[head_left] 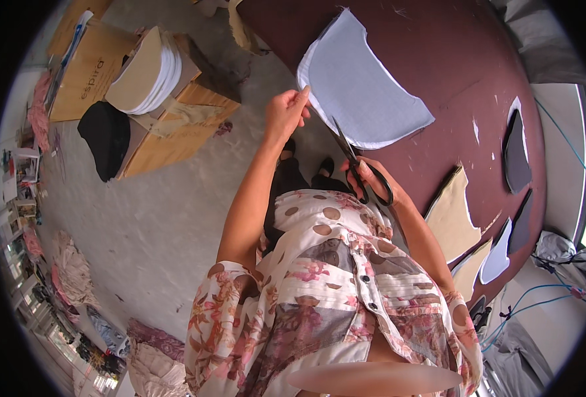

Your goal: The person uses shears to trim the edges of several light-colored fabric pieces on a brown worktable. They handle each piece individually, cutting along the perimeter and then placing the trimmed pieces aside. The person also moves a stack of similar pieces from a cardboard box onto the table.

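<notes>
Your loose shirt [309, 317], printed with flowers and brown dots, sits closest to the camera and fills the lower middle of the view. Beyond it, grey floor [154, 218] spreads out on your left, and the rounded maroon desk [438, 59] takes up the upper right. A cardboard box [154, 155] stands on the floor, upper left of you. Your light blue panel [359, 79], a curved cut piece with a white margin, lies flat on the desk, its lower left edge toward you. On top of the box rests a stack of beige and white pieces [140, 76]; a black piece [104, 139] hangs over the box's near side. Farther right on the desk you have a beige piece [453, 215] and a slim dark grey piece [518, 155]. Black-handled scissors [347, 155] are gripped in your right hand [367, 173], fingers curled around the loops, blades at the panel's lower edge; you cannot tell whether they bite into cloth. Your left hand [287, 114] pinches the panel's white margin, thumb and fingertips together.
</notes>
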Tool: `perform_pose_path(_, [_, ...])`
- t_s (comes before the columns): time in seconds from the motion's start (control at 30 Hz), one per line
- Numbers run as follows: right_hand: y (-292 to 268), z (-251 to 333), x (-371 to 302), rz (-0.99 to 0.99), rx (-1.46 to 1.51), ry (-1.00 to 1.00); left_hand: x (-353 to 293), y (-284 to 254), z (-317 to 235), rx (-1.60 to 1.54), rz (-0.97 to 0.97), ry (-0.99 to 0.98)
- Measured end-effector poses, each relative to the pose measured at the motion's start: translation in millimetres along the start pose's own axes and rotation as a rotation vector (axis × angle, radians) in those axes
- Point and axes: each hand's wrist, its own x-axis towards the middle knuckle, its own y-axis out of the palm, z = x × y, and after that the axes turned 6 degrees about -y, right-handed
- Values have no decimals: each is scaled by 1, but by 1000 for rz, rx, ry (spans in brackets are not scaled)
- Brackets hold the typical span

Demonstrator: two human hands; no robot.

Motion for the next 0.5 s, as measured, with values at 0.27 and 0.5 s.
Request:
perform_pose_path(0.27, [-5,-1,-1,-3,-9,45,-15,9,18,-96,-24,-64])
perform_pose_path(0.5, [-4,-5,-7,82,-70,22,-21,20,17,-68,-89,41])
